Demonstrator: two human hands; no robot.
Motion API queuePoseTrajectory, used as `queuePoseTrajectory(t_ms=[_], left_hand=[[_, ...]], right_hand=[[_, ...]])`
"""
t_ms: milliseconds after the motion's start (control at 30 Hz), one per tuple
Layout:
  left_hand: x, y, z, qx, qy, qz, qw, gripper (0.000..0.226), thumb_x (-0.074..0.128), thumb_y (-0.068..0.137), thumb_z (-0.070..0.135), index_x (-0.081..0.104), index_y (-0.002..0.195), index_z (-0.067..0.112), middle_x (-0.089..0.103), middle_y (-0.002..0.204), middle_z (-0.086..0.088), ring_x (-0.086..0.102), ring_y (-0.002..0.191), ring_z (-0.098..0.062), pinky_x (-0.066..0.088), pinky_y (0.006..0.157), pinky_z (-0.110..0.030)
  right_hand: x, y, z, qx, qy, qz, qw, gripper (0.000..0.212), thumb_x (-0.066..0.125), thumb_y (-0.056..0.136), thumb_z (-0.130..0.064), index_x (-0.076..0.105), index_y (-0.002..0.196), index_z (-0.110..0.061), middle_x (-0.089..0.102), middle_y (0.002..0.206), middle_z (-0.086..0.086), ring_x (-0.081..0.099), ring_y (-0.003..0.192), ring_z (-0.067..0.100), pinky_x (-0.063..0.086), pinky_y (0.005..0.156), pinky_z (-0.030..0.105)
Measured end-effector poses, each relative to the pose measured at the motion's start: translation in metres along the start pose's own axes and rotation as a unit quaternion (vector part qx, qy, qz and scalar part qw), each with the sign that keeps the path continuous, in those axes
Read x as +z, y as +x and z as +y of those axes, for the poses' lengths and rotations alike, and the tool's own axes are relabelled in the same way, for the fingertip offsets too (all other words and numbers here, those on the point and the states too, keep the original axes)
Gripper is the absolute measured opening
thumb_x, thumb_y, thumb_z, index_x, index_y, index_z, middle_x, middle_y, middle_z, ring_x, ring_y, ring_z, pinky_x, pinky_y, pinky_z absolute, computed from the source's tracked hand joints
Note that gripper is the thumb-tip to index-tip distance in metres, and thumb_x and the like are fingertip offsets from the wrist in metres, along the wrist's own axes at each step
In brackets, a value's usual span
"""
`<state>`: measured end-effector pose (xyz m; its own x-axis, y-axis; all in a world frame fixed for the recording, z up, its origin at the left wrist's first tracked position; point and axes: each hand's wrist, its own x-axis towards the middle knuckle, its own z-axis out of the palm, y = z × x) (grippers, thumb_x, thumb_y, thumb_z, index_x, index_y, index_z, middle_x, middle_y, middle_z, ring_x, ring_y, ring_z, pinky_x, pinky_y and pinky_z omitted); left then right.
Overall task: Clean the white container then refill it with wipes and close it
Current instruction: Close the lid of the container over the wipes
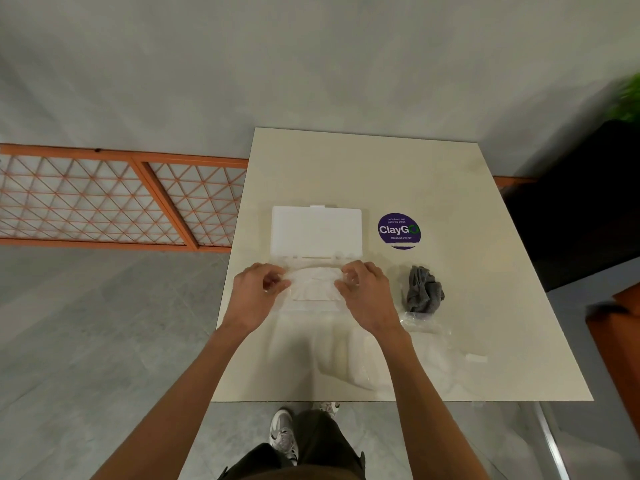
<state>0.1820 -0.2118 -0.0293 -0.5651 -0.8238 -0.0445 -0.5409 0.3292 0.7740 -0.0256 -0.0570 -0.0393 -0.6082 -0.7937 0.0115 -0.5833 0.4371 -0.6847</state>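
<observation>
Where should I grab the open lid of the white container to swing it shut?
Take the lid by the small tab in the middle of its far edge, reaching over it from above. It lies flat, opened away from you and hinged along its near edge beside the wipes. That leaves the far edge free, and it probably gives the most leverage.

We've free room along the table's (363, 168) far edge & far-right corner, but the open lid (317, 230) blocks mid-table twd the left edge, w/ grey cloth (424, 289) & clear wrapper (427, 329) crowding the right.
</observation>
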Motion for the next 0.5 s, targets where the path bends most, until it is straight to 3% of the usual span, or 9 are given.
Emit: queuePoseTrajectory(t_ms=[100, 200, 267, 333, 400, 500], left_hand=[[0.010, -0.008, 0.011, 0.009, 0.014, 0.012, 1.000, 0.004, 0.082, 0.093, 0.017, 0.079, 0.093, 0.017, 0.071, 0.079, 0.015, 0.064, 0.072, 0.008, 0.046, 0.074, -0.006], [0.021, -0.009, 0.017, -0.008, 0.002, 0.037, 0.999, 0.012, 0.083, 0.091, 0.015, 0.075, 0.085, 0.020, 0.073, 0.073, 0.012, 0.066, 0.070, 0.004, 0.043, 0.068, -0.002], [0.026, -0.007, 0.020, -0.010, 0.018, 0.038, 0.999, 0.014, 0.084, 0.090, 0.017, 0.073, 0.084, 0.024, 0.072, 0.078, 0.011, 0.067, 0.073, -0.006, 0.050, 0.074, -0.011], [0.029, -0.004, 0.021, -0.017, 0.031, 0.040, 0.999, 0.010, 0.084, 0.090, 0.018, 0.077, 0.085, 0.021, 0.062, 0.095, 0.005, 0.064, 0.084, -0.015, 0.055, 0.086, -0.026], [0.027, -0.001, 0.021, -0.037, 0.019, 0.026, 0.999, 0.006, 0.086, 0.089, 0.017, 0.079, 0.089, 0.017, 0.047, 0.108, 0.001, 0.062, 0.091, -0.017, 0.055, 0.094, -0.028], [0.019, 0.002, 0.015, -0.043, 0.011, -0.010, 0.999, 0.020, 0.090, 0.084, 0.023, 0.079, 0.100, 0.021, 0.045, 0.110, 0.001, 0.056, 0.103, -0.020, 0.051, 0.102, -0.031]], right_hand=[[0.010, -0.004, -0.003, 0.020, -0.005, 0.024, 0.999, 0.003, 0.068, 0.102, -0.020, 0.065, 0.102, -0.021, 0.068, 0.089, -0.004, 0.061, 0.091, 0.023, 0.046, 0.081, 0.033], [0.015, -0.006, -0.007, 0.038, 0.004, 0.055, 0.998, 0.004, 0.069, 0.101, -0.020, 0.067, 0.100, -0.023, 0.072, 0.086, -0.007, 0.066, 0.087, 0.023, 0.054, 0.082, 0.037], [0.015, -0.006, -0.008, 0.050, 0.018, 0.060, 0.997, 0.008, 0.071, 0.099, -0.019, 0.068, 0.106, -0.023, 0.074, 0.090, -0.007, 0.068, 0.091, 0.023, 0.057, 0.086, 0.038], [0.014, -0.007, -0.009, 0.053, 0.021, 0.057, 0.997, 0.011, 0.071, 0.099, -0.019, 0.069, 0.109, -0.023, 0.073, 0.092, -0.007, 0.067, 0.094, 0.023, 0.057, 0.088, 0.039], [0.011, -0.007, -0.009, 0.046, 0.010, 0.038, 0.998, 0.013, 0.070, 0.099, -0.019, 0.069, 0.111, -0.023, 0.071, 0.093, -0.009, 0.065, 0.096, 0.022, 0.055, 0.090, 0.039], [0.005, -0.003, -0.007, 0.040, 0.015, 0.032, 0.999, 0.022, 0.073, 0.094, -0.017, 0.068, 0.113, -0.028, 0.072, 0.097, -0.013, 0.067, 0.094, 0.022, 0.053, 0.091, 0.036]])
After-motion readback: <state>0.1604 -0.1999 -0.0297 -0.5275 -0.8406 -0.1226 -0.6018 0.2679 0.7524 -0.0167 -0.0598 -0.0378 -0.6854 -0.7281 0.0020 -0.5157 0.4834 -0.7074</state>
